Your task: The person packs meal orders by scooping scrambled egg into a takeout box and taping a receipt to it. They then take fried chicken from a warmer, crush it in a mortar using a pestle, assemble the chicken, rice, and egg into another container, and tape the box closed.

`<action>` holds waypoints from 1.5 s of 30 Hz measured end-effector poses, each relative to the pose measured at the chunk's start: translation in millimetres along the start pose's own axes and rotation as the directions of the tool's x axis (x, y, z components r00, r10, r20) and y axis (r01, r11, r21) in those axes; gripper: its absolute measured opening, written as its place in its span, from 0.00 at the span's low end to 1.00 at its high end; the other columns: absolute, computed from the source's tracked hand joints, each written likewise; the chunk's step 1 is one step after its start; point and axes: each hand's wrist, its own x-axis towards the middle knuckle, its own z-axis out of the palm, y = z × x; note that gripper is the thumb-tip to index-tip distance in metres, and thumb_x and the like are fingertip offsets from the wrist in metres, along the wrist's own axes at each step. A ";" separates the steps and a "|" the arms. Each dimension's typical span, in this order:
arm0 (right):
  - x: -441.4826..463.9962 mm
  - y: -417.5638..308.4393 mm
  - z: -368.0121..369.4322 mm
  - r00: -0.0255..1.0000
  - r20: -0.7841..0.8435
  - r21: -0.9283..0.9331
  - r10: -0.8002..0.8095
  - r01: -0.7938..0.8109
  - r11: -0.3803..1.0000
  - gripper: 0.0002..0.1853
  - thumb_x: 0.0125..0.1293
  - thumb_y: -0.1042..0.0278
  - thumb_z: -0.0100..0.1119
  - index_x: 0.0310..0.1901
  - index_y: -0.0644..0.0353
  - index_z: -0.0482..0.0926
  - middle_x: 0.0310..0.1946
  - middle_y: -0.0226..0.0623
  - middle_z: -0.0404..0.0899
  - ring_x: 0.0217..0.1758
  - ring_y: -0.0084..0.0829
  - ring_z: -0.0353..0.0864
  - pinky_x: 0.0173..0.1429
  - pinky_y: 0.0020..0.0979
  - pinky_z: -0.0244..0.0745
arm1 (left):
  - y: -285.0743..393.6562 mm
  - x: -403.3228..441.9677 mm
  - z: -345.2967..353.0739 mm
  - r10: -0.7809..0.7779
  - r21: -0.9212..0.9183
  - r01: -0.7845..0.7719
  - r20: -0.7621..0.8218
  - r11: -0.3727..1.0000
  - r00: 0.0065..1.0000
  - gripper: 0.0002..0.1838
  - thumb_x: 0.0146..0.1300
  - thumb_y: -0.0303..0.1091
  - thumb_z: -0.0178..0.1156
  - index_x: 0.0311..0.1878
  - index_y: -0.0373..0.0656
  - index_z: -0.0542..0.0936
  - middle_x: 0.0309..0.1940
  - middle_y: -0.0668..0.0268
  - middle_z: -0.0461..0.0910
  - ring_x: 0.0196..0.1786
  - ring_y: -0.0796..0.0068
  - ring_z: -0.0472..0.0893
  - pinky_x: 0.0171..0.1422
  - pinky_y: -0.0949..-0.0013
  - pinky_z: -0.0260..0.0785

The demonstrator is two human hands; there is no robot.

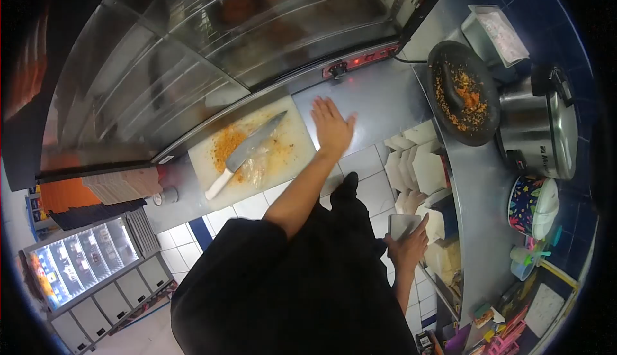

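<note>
My left hand (331, 128) is stretched out flat, palm down and fingers extended, over the metal counter (379, 101) beside the cutting board's right edge. I cannot tell whether it touches the surface. My right hand (410, 247) is lower, near the shelf of cartons, closed on a flat grey rectangular object (403, 225) whose kind is unclear. On the pale cutting board (292, 112) rests a large knife (254, 144) with a white handle. Orange chopped crumbs (226, 143) and a crumpled clear plastic wrap (257, 170) lie around its blade.
A glass-fronted cabinet (212, 53) stands along the counter's back. At right are a dark stone mortar (443, 123) with crumbs and a pestle, a steel cooker (530, 123), and a metal container (482, 40). White cartons (427, 168) are stacked below; a lit display fridge (83, 262) stands left.
</note>
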 end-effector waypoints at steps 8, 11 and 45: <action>35.6 10.9 -18.1 0.983 0.142 0.112 -0.116 0.100 0.989 0.67 0.40 0.60 0.77 0.80 0.63 0.42 0.63 0.65 0.71 0.63 0.66 0.70 0.70 0.58 0.63 | -32.3 10.6 12.2 -0.122 0.050 0.125 -0.061 0.991 0.991 0.48 0.75 0.61 0.46 0.75 0.18 0.56 0.77 0.27 0.49 0.81 0.31 0.47 0.85 0.42 0.35; 55.1 23.6 -29.0 0.986 0.084 0.129 -0.144 0.132 0.983 0.68 0.40 0.60 0.78 0.80 0.63 0.42 0.61 0.65 0.72 0.62 0.66 0.70 0.70 0.58 0.63 | -0.1 -41.8 15.6 -0.094 0.121 0.105 -0.099 0.987 0.991 0.47 0.74 0.60 0.48 0.75 0.19 0.56 0.76 0.24 0.47 0.81 0.29 0.46 0.84 0.40 0.37; 105.1 90.1 -3.6 0.946 0.324 0.249 -0.010 -0.075 0.966 0.68 0.40 0.58 0.83 0.80 0.59 0.45 0.58 0.61 0.75 0.62 0.61 0.72 0.69 0.56 0.66 | 26.4 94.5 35.2 0.117 0.197 -0.116 0.010 0.973 0.993 0.49 0.67 0.72 0.49 0.75 0.38 0.67 0.69 0.31 0.66 0.74 0.35 0.63 0.80 0.41 0.48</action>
